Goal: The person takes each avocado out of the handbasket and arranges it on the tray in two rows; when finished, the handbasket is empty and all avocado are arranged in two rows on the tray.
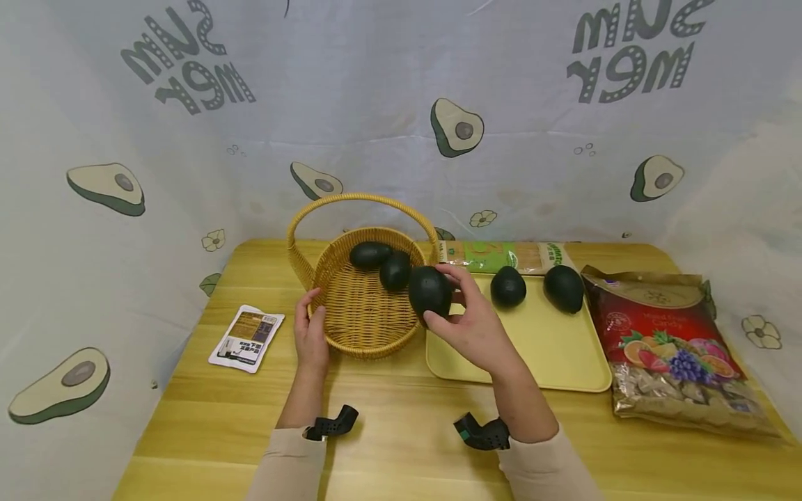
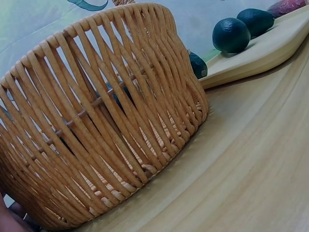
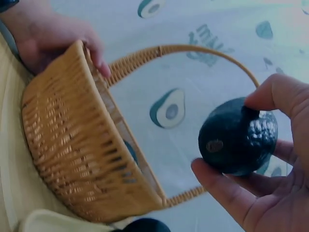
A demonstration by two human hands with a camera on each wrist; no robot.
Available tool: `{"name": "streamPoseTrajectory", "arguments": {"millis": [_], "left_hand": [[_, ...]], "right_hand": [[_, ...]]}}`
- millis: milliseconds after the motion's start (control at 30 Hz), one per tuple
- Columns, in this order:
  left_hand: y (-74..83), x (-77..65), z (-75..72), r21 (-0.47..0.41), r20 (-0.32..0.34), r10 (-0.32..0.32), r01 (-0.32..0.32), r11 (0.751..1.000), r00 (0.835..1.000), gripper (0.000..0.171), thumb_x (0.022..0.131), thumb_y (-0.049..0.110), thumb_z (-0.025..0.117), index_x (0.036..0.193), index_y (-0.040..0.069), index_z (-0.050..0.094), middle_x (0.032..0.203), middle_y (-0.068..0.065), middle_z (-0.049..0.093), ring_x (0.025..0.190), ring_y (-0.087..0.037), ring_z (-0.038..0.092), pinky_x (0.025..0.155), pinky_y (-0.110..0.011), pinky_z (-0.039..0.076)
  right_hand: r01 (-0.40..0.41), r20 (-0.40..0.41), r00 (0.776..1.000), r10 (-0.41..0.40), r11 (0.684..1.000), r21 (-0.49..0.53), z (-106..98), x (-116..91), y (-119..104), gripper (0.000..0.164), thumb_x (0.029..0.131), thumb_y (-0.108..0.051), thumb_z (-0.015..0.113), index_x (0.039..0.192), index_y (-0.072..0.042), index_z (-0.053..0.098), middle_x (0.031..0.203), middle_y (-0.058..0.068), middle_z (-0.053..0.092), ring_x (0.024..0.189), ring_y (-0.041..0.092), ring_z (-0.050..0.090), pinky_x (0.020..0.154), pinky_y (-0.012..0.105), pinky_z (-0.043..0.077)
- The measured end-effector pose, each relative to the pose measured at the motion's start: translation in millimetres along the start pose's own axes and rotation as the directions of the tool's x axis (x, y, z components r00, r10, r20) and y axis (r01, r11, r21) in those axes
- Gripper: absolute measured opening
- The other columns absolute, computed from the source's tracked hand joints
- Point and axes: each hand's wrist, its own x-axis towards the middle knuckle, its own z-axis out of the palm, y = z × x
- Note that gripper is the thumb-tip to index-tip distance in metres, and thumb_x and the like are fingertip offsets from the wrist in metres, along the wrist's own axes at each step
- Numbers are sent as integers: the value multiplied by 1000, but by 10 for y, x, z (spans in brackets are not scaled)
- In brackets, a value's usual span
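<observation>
My right hand (image 1: 479,327) grips a dark green avocado (image 1: 429,292) between thumb and fingers, over the basket's right rim in the head view. A small sticker shows on that avocado (image 3: 236,137) in the right wrist view. With my left hand (image 1: 311,337) I hold the left rim of a yellow-brown wicker basket (image 1: 360,348), fingertips over its edge. Inside the basket lie two avocados, one on its side (image 1: 370,255) and another (image 1: 395,271) beside it. On the pale yellow tray (image 1: 532,362) sit two more, a rounder avocado (image 1: 508,287) and a larger avocado (image 1: 564,289).
A red and gold bag of fruit candy (image 1: 677,348) lies right of the tray. Behind the tray is a long clear packet (image 1: 482,256) with green print. A small white pouch (image 1: 247,339) lies left of the basket. The basket's arched handle (image 1: 363,197) stands upright; a printed curtain (image 1: 376,104) hangs behind.
</observation>
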Motion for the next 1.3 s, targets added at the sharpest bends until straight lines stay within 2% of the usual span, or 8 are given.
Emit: {"name": "streamPoseTrajectory", "arguments": {"millis": [233, 400, 533, 633, 733, 833, 1033, 1300], "left_hand": [[-4, 7, -28, 14, 22, 4, -4, 1000, 1000, 40, 106, 11, 38, 145, -1, 42, 163, -10, 31, 159, -26, 9, 127, -55, 8], [-9, -12, -25, -12, 4, -10, 10, 1000, 1000, 39, 106, 9, 39, 144, 0, 44, 164, -9, 30, 159, -26, 9, 127, -52, 9], [-1, -13, -22, -10, 2, -3, 3, 1000, 1000, 40, 106, 9, 39, 144, 0, 44, 165, -8, 30, 159, -26, 10, 127, -52, 8], [3, -12, -23, -11, 10, 3, -2, 1000, 1000, 40, 105, 9, 39, 144, 0, 43, 165, -9, 29, 159, -26, 9, 127, -53, 8], [2, -16, -22, -18, 13, -1, 1, 1000, 1000, 40, 105, 9, 39, 144, 0, 43, 165, -9, 28, 159, -25, 10, 127, -52, 10], [-6, -24, -23, -23, 8, -4, 4, 1000, 1000, 40, 105, 9, 39, 144, 0, 43, 165, -8, 29, 158, -24, 12, 126, -50, 12], [-10, -35, -27, -32, -1, -3, 3, 999, 1000, 40, 105, 10, 39, 144, 0, 43, 165, -9, 28, 159, -26, 11, 127, -51, 10], [-11, -28, -21, -31, 14, 2, -2, 1000, 1000, 40, 106, 10, 38, 144, 0, 43, 165, -11, 27, 159, -27, 10, 126, -52, 10]], "right_hand": [[-48, 82, 996, 42, 996, 72, -236, -20, 107, 80, 91, -5, 71, 158, -23, 31, 147, 22, 41, 123, 42, 60, 84, 34, 57], [-117, 147, 981, 127, 990, -76, -397, -49, 176, 77, 90, -16, 76, 155, -22, 36, 150, 22, 39, 115, 36, 63, 82, 36, 56], [-199, 203, 949, 240, 958, -206, -468, -37, 266, 77, 88, -28, 79, 151, -17, 36, 142, 24, 43, 98, 29, 67, 78, 37, 53], [-236, 234, 921, 312, 924, -300, -447, -13, 353, 77, 85, -33, 82, 147, -14, 39, 132, 24, 49, 92, 26, 64, 78, 37, 51], [-232, 249, 907, 340, 895, -380, -375, 0, 430, 75, 81, -36, 83, 141, -12, 43, 121, 20, 56, 90, 24, 60, 77, 37, 49], [-217, 242, 905, 351, 868, -447, -283, 13, 472, 76, 79, -40, 84, 138, -12, 46, 109, 14, 63, 88, 23, 59, 77, 37, 48], [-213, 208, 901, 380, 807, -550, -170, 35, 482, 79, 78, -47, 84, 137, -11, 47, 115, 13, 69, 95, 23, 62, 86, 42, 49], [-267, 212, 883, 418, 821, -505, -202, 37, 502, 84, 79, -49, 84, 144, -13, 46, 105, 10, 67, 82, 19, 61, 77, 37, 49]]}}
